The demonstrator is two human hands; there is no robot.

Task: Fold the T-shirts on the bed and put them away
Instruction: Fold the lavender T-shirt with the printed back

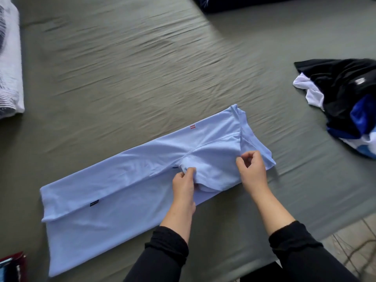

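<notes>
Nearest me, my left hand (184, 180) pinches the bunched sleeve fabric of the light blue T-shirt (126, 192), and my right hand (252, 165) pinches the cloth just beside the collar end. The shirt lies lengthwise on the bed (142, 68), one long side already turned in over the body; I judge the sleeve tuck is in hand, with the crosswise folds and the putting away not yet done. At my near left, a red-edged object (14, 263) pokes into view; I cannot tell what it is. Further right waits a heap of unfolded shirts (345, 92), black, white and blue, so much of the job remains. Far left lies a striped white bundle (10, 68). Nothing blocks the fold.
</notes>
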